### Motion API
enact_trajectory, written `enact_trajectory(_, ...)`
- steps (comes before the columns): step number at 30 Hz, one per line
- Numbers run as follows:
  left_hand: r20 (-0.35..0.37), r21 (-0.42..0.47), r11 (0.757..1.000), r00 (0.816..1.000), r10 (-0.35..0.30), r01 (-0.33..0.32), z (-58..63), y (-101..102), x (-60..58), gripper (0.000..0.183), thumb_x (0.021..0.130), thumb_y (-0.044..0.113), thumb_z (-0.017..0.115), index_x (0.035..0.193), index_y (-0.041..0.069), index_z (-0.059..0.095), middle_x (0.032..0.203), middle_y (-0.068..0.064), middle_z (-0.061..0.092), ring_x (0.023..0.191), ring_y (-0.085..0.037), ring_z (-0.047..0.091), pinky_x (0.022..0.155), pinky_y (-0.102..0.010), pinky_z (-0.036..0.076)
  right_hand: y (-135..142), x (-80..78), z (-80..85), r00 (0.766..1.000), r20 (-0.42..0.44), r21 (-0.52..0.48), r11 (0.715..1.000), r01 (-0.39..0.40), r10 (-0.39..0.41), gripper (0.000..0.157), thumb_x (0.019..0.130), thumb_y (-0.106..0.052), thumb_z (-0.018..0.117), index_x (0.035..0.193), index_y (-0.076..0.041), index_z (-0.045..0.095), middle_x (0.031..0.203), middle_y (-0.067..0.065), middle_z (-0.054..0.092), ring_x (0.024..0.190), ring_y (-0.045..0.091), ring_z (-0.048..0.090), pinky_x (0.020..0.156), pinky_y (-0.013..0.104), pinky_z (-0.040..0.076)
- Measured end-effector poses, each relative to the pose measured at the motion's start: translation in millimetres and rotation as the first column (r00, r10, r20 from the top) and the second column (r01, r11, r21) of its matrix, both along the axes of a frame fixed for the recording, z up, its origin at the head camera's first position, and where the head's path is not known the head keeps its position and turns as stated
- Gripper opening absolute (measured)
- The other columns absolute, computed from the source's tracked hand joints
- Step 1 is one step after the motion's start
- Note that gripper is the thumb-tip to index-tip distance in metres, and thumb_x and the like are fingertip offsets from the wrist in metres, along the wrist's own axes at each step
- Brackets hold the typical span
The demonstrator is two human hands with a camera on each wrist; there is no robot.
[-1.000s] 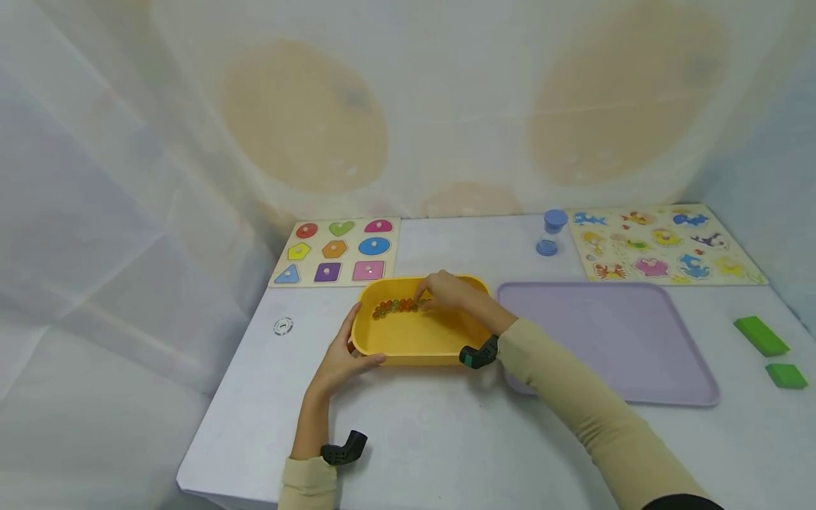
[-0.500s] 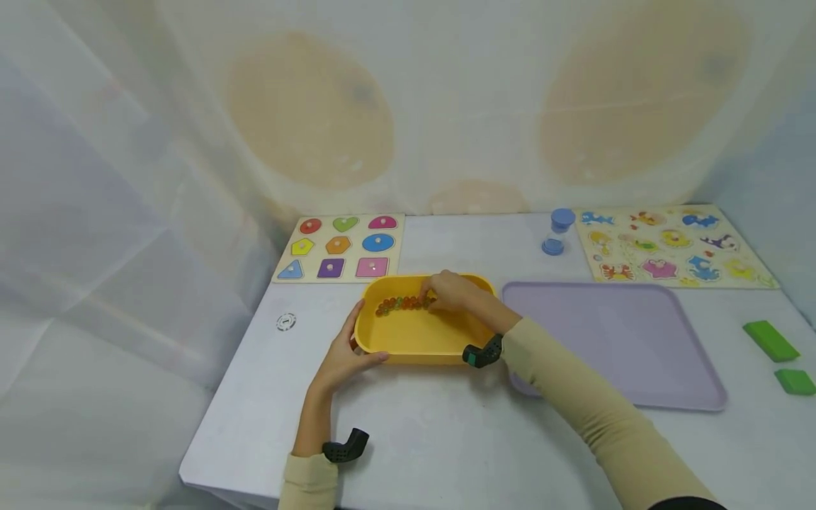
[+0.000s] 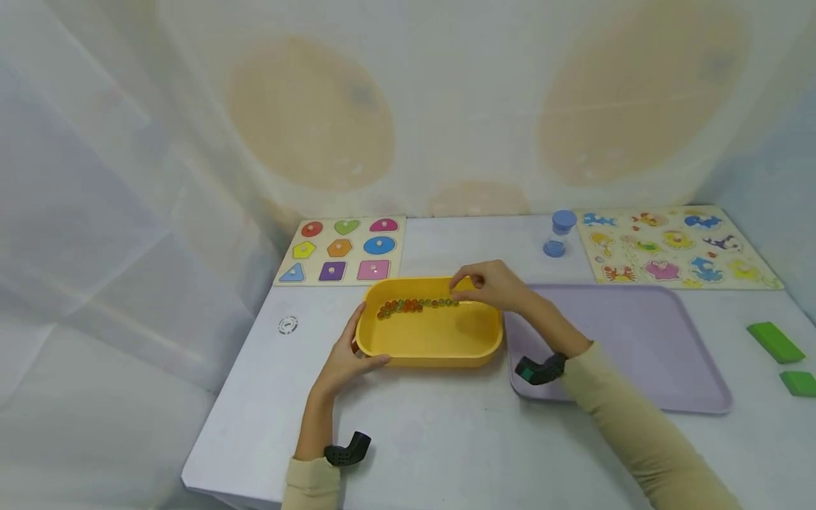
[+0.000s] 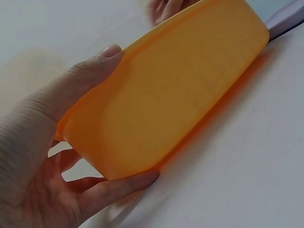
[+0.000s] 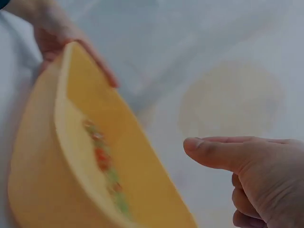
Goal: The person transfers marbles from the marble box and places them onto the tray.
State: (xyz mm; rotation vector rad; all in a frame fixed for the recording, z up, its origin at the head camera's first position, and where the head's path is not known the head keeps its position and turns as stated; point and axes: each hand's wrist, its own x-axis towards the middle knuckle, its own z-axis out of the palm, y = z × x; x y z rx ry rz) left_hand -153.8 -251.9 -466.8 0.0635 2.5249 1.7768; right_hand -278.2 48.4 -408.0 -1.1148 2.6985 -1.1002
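Marbles (image 3: 413,306), red and green, lie in an uneven row inside the yellow tray (image 3: 427,336), towards its far wall. On my feed the left hand (image 3: 341,361) is grasping the left end of that tray, thumb on its near rim and one finger at its underside. The right hand (image 3: 494,285) is over the tray's far right part, thumb and forefinger brought together just by the last marble of the row; I cannot tell whether a marble is pinched between them. My main worry is that left grip: if it lifts or tips the tray, I would expect the round marbles to roll and the row to break up. Careless fingertips at the right end could also knock neighbouring marbles, and one slipping from a loose pinch might bounce over the rim onto the worktop (image 3: 446,439). The purple tray (image 3: 625,340) sits just right of the yellow tray, with the right forearm above it, so I'd also watch for the wrist camera (image 3: 540,370) snagging an edge if that arm dips.
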Motion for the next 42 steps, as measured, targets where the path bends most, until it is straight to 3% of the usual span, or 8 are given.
enact_trajectory(4, 0.004, -0.018, 1.000, 1.000, -0.010, 0.010, 10.5, 4, 4.7, 0.100, 0.068, 0.020, 0.078, 0.144, 0.030, 0.014, 0.148, 0.004, 0.020, 0.128, -0.027, 0.035, 0.102, -0.042, 0.032, 69, 11.7, -9.5, 0.980, 0.069, -0.083, 0.978, 0.191, -0.185, 0.022, 0.075, -0.035, 0.070, 0.093, -0.021, 0.069, 0.053, -0.001, 0.034, 0.046, 0.013, 0.032, 0.040, 0.023, 0.025)
enact_trajectory(10, 0.017, -0.035, 0.999, 1.000, -0.011, 0.011, 12.5, 6, 5.2, 0.099, 0.069, 0.020, 0.077, 0.143, 0.032, 0.013, 0.148, 0.002, 0.020, 0.128, -0.025, 0.035, 0.103, -0.041, 0.032, 152, 17.4, -57.1, 0.939, 0.020, 0.050, 0.938, 0.343, -0.344, 0.024, 0.079, -0.035, 0.067, 0.095, -0.018, 0.070, 0.052, -0.004, 0.034, 0.046, 0.007, 0.029, 0.039, 0.022, 0.024)
enact_trajectory(15, 0.019, -0.025, 1.000, 1.000, -0.014, 0.014, 10.2, 4, 3.3, 0.099, 0.069, 0.020, 0.077, 0.143, 0.033, 0.012, 0.148, 0.005, 0.019, 0.128, -0.025, 0.034, 0.103, -0.040, 0.032, 181, 23.0, -79.7, 0.927, -0.035, 0.072, 0.924, 0.375, -0.374, 0.021, 0.081, -0.027, 0.066, 0.096, -0.012, 0.070, 0.052, -0.006, 0.034, 0.047, 0.005, 0.027, 0.040, 0.023, 0.022)
enact_trajectory(20, 0.017, -0.009, 1.000, 1.000, -0.020, 0.020, 8.2, 3, 2.3, 0.100, 0.069, 0.019, 0.077, 0.143, 0.034, 0.012, 0.148, 0.005, 0.018, 0.128, -0.025, 0.034, 0.103, -0.040, 0.032, 184, 24.4, -79.5, 0.926, -0.062, 0.063, 0.925, 0.376, -0.372, 0.025, 0.081, -0.026, 0.066, 0.100, -0.012, 0.069, 0.052, -0.005, 0.033, 0.047, 0.004, 0.026, 0.040, 0.023, 0.021)
enact_trajectory(26, 0.010, -0.006, 1.000, 1.000, -0.026, 0.026, 8.6, 4, 3.2, 0.100, 0.069, 0.019, 0.077, 0.144, 0.031, 0.012, 0.149, 0.003, 0.018, 0.128, -0.025, 0.034, 0.103, -0.041, 0.031, 150, 17.0, -46.1, 0.950, 0.012, 0.017, 0.950, 0.311, -0.311, 0.035, 0.079, -0.036, 0.065, 0.108, -0.017, 0.066, 0.054, -0.003, 0.034, 0.046, 0.008, 0.030, 0.038, 0.022, 0.025)
enact_trajectory(33, 0.008, -0.004, 1.000, 1.000, -0.025, 0.025, 8.8, 3, 3.3, 0.100, 0.069, 0.021, 0.078, 0.144, 0.031, 0.012, 0.149, 0.004, 0.017, 0.129, -0.026, 0.033, 0.104, -0.041, 0.031, 43, -6.1, 0.4, 0.995, 0.065, -0.044, 0.996, 0.076, -0.073, 0.027, 0.079, -0.030, 0.067, 0.102, -0.018, 0.069, 0.050, -0.003, 0.031, 0.045, 0.012, 0.028, 0.040, 0.022, 0.025)
enact_trajectory(38, -0.010, -0.002, 0.999, 0.999, -0.043, 0.043, 7.3, 3, 2.8, 0.099, 0.070, 0.017, 0.076, 0.144, 0.028, 0.011, 0.149, 0.001, 0.017, 0.129, -0.028, 0.033, 0.103, -0.042, 0.031, -25, -23.2, 0.5, 0.990, 0.085, 0.043, 0.992, -0.117, 0.114, 0.023, 0.080, -0.021, 0.067, 0.101, -0.012, 0.069, 0.046, -0.004, 0.029, 0.044, 0.010, 0.024, 0.045, 0.022, 0.025)
enact_trajectory(42, -0.006, -0.008, 0.999, 0.999, -0.042, 0.042, 7.7, 4, 3.8, 0.099, 0.071, 0.016, 0.076, 0.144, 0.029, 0.011, 0.149, 0.001, 0.017, 0.129, -0.028, 0.032, 0.103, -0.042, 0.032, -55, -31.3, -11.3, 0.974, 0.126, 0.134, 0.970, -0.203, 0.186, 0.020, 0.080, -0.017, 0.066, 0.099, -0.011, 0.070, 0.049, -0.003, 0.035, 0.046, 0.010, 0.028, 0.047, 0.021, 0.026)
